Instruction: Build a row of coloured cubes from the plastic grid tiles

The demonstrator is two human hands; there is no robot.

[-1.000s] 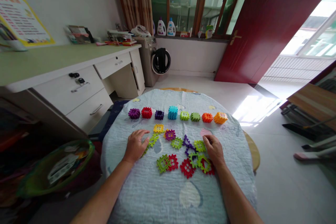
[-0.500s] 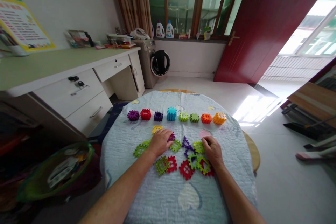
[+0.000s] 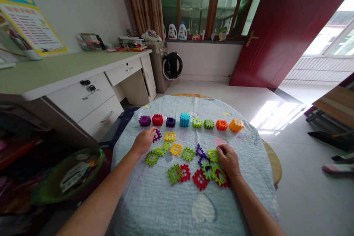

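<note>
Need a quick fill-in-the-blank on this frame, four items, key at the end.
1. The left hand holds a window piece coloured ____.
2. Just left of the right hand lies a toothed piece coloured ____.
3. The back-row stack fourth from the left is ____.
4. The washing machine door stands ____.

Missing: purple; green; light blue; open.

Eight blocks (image 3: 184,120) in row (one turquoise), two hands (image 3: 143,141).

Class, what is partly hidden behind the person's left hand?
A purple piece, its right-hand part showing, with openings through it. The left hand covers its left edge, so that edge and the exact finger placement behind it cannot be seen.
</note>
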